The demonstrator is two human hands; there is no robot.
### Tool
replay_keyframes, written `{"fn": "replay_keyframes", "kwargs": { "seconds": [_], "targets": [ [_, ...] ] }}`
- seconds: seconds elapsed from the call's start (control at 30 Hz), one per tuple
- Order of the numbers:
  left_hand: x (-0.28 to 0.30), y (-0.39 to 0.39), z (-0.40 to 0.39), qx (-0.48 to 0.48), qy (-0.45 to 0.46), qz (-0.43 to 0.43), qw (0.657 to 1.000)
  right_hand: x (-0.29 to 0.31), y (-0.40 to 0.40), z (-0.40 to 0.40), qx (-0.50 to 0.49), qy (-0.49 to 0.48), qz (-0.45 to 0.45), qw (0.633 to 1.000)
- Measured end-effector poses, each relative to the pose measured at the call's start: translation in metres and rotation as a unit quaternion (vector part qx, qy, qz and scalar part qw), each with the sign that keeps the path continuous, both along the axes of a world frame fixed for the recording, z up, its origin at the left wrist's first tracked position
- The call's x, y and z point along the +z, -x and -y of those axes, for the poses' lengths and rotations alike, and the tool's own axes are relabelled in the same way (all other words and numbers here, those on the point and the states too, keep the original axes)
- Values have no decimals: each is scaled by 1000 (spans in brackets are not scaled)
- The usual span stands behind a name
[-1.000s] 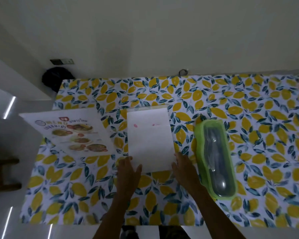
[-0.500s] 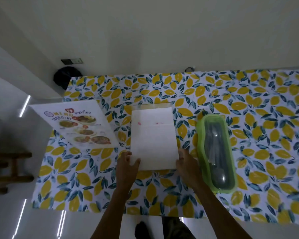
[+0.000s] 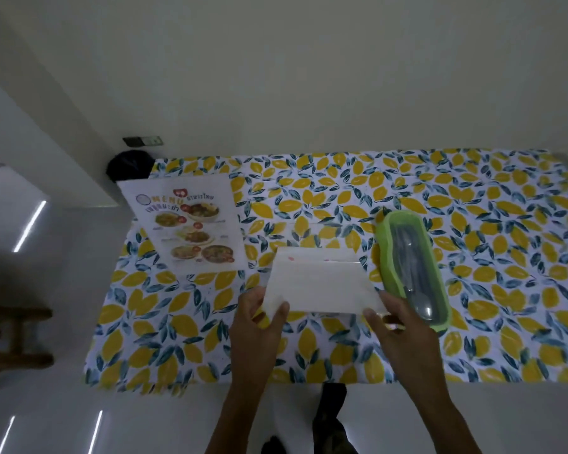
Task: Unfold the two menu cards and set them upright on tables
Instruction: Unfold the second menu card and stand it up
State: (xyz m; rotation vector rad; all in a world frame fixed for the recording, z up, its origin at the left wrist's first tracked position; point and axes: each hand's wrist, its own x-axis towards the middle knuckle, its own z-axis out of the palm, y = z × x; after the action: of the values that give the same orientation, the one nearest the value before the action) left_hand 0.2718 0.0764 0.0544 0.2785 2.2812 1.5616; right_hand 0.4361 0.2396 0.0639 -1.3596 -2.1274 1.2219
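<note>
While both hands grip it, the blank menu card (image 3: 322,285) is lifted at its near edge.

Left hand (image 3: 259,319) pinches the near-left corner, thumb on top; right hand (image 3: 399,326) clamps the near-right corner. Card's long axis runs left-right, far edge on the tablecloth (image 3: 473,224), face tilted toward the camera. Green cutlery case (image 3: 410,267) lies just right of it, lengthwise away from the camera. Printed menu card (image 3: 191,224) sits well left, overhanging the table's edge.
</note>
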Motion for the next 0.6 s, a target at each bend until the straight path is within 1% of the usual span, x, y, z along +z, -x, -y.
{"fn": "replay_keyframes", "kwargs": {
  "seconds": [0.1,0.23,0.3,0.37,0.47,0.6],
  "targets": [
    [25,3,-5,-12,-16,-5,1000,29,4,-6,-3,-24,-31,999],
    [45,20,-27,-28,-6,-50,998,46,24,-34,7,-44,-69,997],
    [50,35,-46,-29,16,-66,997,45,39,-54,13,-65,-77,995],
    [53,55,-67,-20,36,-108,993,41,57,-76,21,-90,-86,992],
    [47,84,-96,-8,42,-157,987,32,88,-105,16,-109,-83,990],
    [39,115,-129,13,41,-151,988,21,126,-135,16,-107,-96,990]
  ]
}}
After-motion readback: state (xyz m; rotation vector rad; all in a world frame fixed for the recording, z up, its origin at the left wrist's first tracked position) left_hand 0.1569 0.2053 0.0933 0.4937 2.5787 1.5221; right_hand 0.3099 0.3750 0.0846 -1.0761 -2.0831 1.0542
